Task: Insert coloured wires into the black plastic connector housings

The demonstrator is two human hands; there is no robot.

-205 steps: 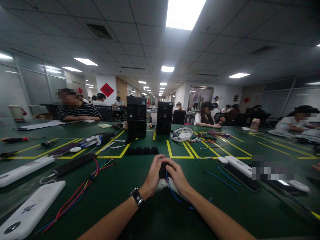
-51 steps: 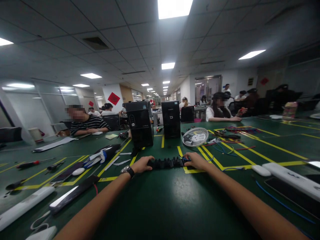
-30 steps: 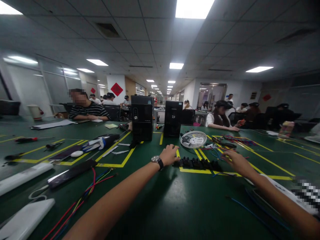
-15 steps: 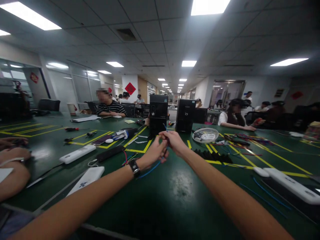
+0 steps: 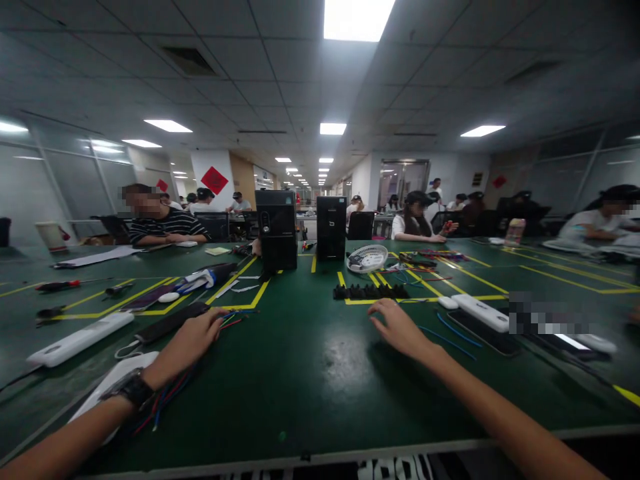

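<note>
My left hand (image 5: 187, 343), with a black watch on the wrist, lies on a bundle of red, blue and green wires (image 5: 165, 393) at the left of the green table (image 5: 310, 387); its fingers reach toward the wire ends and look loosely stretched. My right hand (image 5: 397, 328) rests flat on the table near the middle, fingers spread, holding nothing. A row of black connector blocks (image 5: 371, 292) lies beyond my right hand on a yellow line. Loose blue wires (image 5: 450, 337) lie just right of that hand.
Two black computer towers (image 5: 277, 229) stand at mid table with a white fan grille (image 5: 368, 258) beside them. White power strips (image 5: 80, 339) and screwdrivers (image 5: 57, 285) lie left; another white strip (image 5: 480, 313) lies right. Several other people sit around the far edges.
Half a second ago both hands were together in the air pinching a blue wire. Now they are apart and down on the table, the left on the wire bundle, the right flat.
</note>
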